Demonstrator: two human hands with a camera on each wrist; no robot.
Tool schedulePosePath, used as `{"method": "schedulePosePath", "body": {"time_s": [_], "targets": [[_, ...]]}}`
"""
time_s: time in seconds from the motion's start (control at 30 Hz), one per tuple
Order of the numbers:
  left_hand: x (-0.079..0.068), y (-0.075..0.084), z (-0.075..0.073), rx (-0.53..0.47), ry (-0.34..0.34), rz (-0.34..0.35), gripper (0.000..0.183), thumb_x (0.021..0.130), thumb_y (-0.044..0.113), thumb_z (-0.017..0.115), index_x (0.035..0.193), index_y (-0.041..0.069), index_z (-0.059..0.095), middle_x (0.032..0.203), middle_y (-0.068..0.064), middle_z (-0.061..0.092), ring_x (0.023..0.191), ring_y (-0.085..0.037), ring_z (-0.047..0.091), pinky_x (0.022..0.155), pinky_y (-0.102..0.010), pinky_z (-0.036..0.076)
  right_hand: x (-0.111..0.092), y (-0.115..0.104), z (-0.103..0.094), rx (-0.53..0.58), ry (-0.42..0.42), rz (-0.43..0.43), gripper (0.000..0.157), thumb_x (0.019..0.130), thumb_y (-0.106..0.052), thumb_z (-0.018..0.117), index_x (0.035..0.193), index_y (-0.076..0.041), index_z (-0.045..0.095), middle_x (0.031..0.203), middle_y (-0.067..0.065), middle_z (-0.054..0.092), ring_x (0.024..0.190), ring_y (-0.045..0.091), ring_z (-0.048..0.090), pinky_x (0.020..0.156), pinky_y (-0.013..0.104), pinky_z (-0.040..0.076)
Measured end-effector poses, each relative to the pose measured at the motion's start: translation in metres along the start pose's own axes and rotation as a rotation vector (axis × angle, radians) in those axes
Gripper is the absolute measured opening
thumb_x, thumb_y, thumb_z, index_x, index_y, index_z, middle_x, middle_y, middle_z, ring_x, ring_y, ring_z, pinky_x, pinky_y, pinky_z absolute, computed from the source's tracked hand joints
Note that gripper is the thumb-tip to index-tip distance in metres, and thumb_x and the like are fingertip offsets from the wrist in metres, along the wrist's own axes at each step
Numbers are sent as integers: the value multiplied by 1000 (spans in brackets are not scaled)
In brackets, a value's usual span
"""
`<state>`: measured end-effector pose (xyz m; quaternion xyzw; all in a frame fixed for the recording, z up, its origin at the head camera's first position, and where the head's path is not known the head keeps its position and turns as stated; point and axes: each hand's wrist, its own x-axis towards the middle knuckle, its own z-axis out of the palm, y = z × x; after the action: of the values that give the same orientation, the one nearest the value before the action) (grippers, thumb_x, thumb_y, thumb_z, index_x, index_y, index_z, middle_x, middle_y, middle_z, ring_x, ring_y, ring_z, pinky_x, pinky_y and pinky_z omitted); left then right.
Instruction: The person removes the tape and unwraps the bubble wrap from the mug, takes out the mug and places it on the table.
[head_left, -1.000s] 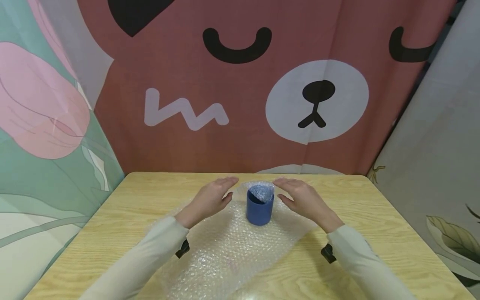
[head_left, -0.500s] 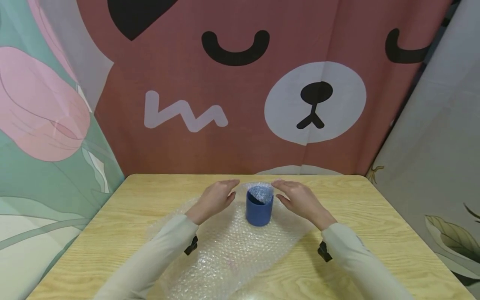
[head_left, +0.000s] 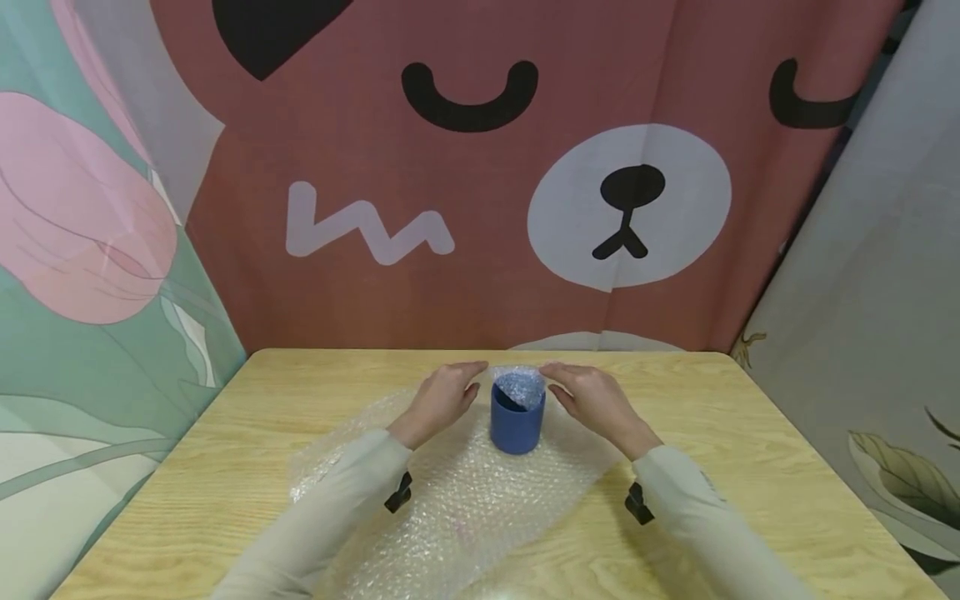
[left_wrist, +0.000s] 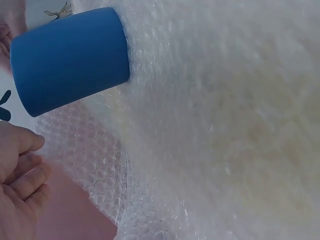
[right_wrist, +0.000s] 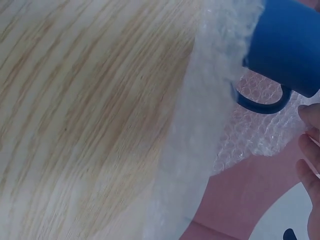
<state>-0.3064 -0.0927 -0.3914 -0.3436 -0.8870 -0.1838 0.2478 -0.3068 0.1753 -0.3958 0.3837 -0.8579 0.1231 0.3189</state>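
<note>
A blue mug point(head_left: 516, 427) stands upright on a sheet of clear bubble wrap point(head_left: 480, 500). The wrap's far part rises behind the mug and folds over part of its mouth. To the mug's left is my left hand point(head_left: 441, 398), its loosely bent fingers close to the raised wrap. My right hand point(head_left: 596, 403) is on the other side, fingertips at the wrap near the rim. The right wrist view shows the mug's handle point(right_wrist: 265, 106) on the far side. In the left wrist view, the left fingers point(left_wrist: 30, 182) lie beside the wrap without visibly gripping it.
The light wooden table point(head_left: 300, 400) carries the wrap, which spreads toward the near left. Behind the table hangs a red curtain point(head_left: 360, 300) with a bear print. Patterned cloths flank both sides. Each sleeve has a small black camera at the wrist.
My left hand has moved right, nearer the mug, and the right hand has shifted slightly left. The raised wrap stays draped over the mug's mouth. The mug still stands in place.
</note>
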Motion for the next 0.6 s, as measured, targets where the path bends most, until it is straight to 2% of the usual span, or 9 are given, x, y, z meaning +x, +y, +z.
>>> {"method": "schedulePosePath", "body": {"time_s": [0.17,0.23,0.4,0.6], "targets": [[3,1,2,-8,-9,-57,30,88,0,67,118,0,67,107,-14,70,80,-25,68,62,-35,56,0,1,3,0,5,29,31,83,-4,76,113,-5,71,106,10,71,79,21,70,65,37,57],[3,0,4,-23,-22,-93,28,89,2,67,117,1,68,105,-13,71,76,-23,68,61,-35,55,0,1,4,6,1,48,30,84,-4,75,114,-6,71,106,10,71,77,21,69,64,37,57],[5,-4,10,-61,-4,-139,21,90,5,68,111,1,71,101,-11,72,83,-22,69,69,-35,56,0,2,5,35,10,85,28,84,-4,74,112,-6,72,106,9,71,77,21,70,64,37,57],[7,-5,11,-139,38,-175,12,92,7,67,99,1,74,92,-9,73,81,-18,70,69,-30,56,2,2,7,76,24,130,21,88,-8,71,109,-7,74,102,9,72,80,21,70,67,38,57]]}}
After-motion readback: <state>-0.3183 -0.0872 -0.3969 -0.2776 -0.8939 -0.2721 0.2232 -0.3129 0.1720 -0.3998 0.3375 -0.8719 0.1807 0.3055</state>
